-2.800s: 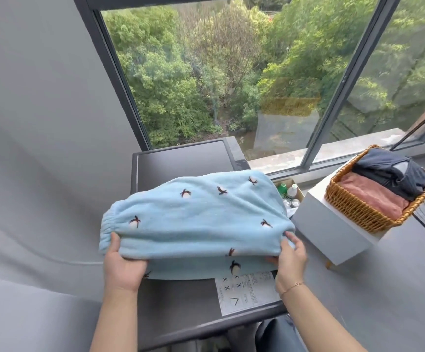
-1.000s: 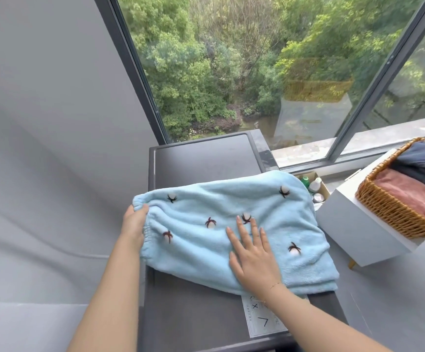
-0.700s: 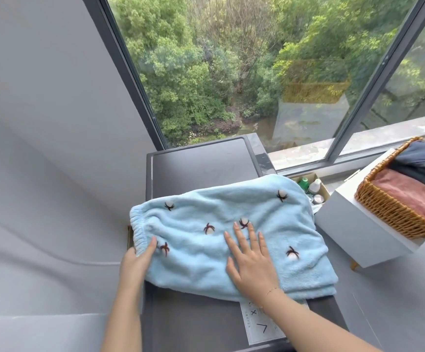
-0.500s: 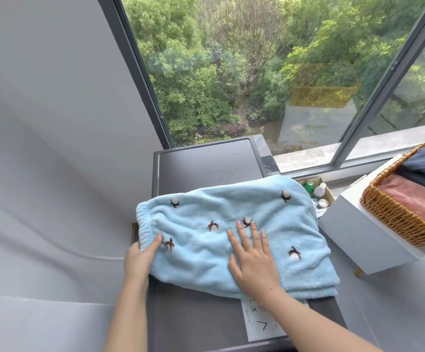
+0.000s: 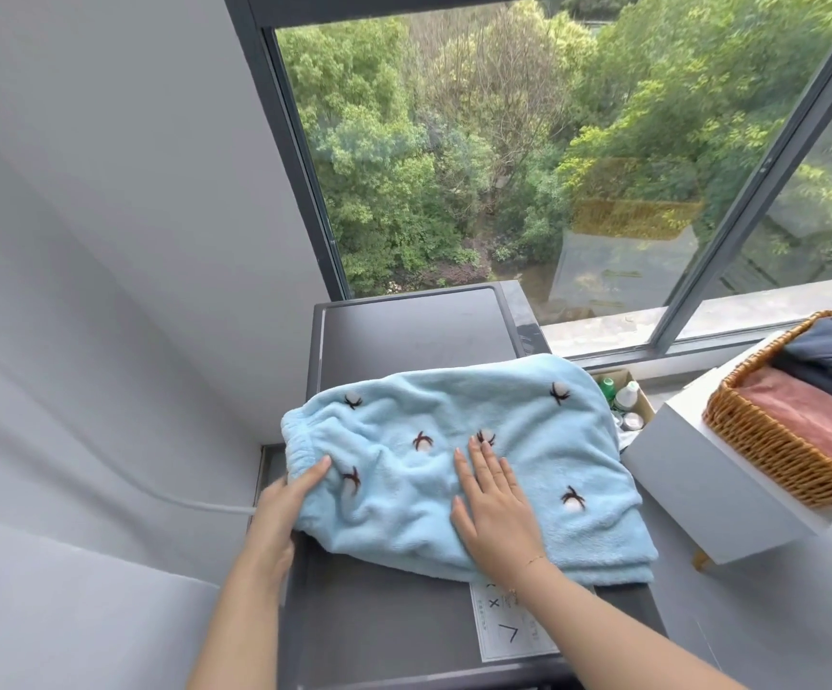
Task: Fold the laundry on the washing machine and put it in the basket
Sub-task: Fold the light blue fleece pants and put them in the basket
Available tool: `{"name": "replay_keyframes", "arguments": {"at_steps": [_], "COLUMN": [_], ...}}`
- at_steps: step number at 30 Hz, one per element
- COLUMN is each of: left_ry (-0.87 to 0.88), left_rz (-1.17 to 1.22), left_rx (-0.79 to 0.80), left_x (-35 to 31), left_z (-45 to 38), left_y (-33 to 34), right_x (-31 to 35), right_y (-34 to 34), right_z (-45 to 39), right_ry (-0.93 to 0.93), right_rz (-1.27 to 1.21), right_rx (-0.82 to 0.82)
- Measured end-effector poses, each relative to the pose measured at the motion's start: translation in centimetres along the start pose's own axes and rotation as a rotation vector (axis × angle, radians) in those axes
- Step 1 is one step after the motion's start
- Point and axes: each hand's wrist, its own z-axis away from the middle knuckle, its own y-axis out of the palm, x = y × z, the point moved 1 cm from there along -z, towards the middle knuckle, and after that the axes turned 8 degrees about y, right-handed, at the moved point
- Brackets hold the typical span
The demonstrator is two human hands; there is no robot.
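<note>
Left hand (image 5: pixel 282 507) has shifted to grasp the garment (image 5: pixel 463 465) edge; right hand (image 5: pixel 496 510), flat, pins it for folding.

Beyond the fingers (image 5: pixel 486 458) of the right hand (image 5: pixel 496 510), past the far edge of the light blue fleece garment with dark embroidered motifs (image 5: pixel 458 460), the dark grey flat top of the washing machine (image 5: pixel 409 326) lies bare up to the window frame. Left of the left hand's (image 5: pixel 279 510) fingers the grey wall (image 5: pixel 105 241) stands close, with a white cable (image 5: pixel 195 503) running along it. Right of the right fingers, past the garment's edge, a white box (image 5: pixel 702 495) carries a woven wicker basket (image 5: pixel 777 455) holding folded clothes; a small cardboard box of bottles (image 5: pixel 625 395) sits in the gap between.
</note>
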Motion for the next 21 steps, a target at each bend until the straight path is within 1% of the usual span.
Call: {"name": "replay_keyframes", "arguments": {"at_steps": [4, 6, 9, 11, 13, 15, 16, 17, 18, 20, 21], "left_ry": [0.039, 0.079, 0.141, 0.182, 0.151, 0.083, 0.114, 0.212, 0.350, 0.586, 0.656], "left_rz": [0.177, 0.142, 0.041, -0.082, -0.325, -0.713, -0.895, -1.021, -1.087, -1.158, -1.186], "left_rx": [-0.023, -0.149, -0.404, -0.488, -0.477, -0.461, -0.476, -0.488, -0.452, -0.275, -0.158], "left_x": [-1.4, -2.0, -2.6, -2.1, -1.3, 0.1, 0.6, 0.9, 1.3, 2.5, 3.3], "left_z": [0.5, 0.4, -0.2, -1.1, -1.7, -1.6, -1.2, -0.6, -0.2, 0.6, 0.7], "left_y": [-0.6, -1.4, -3.3, -5.0, -5.8, -5.4, -4.3, -2.9, -0.9, 3.3, 5.2], "right_x": [-0.7, -1.0, -2.3, -3.3, -4.0, -4.0, -4.2, -4.3, -4.7, -5.3, -5.7], "right_y": [-0.4, -0.8, -1.1, -1.3, -1.2, -0.9, -0.9, -0.9, -0.8, -1.2, -1.4], "right_z": [-0.2, -0.2, 0.1, 1.1, 2.2, 3.2, 3.5, 3.8, 4.0, 4.6, 5.0], "right_ry": [-0.050, -0.029, 0.055, 0.057, 0.050, 0.044, 0.042, 0.027, 0.018, 0.031, 0.063], "right_rz": [-0.116, -0.134, -0.008, 0.050, 0.077, 0.060, 0.035, -0.006, -0.070, -0.237, -0.301], "right_rx": [-0.021, -0.043, -0.040, -0.039, -0.025, -0.058, -0.081, -0.101, -0.133, -0.214, -0.288]}}
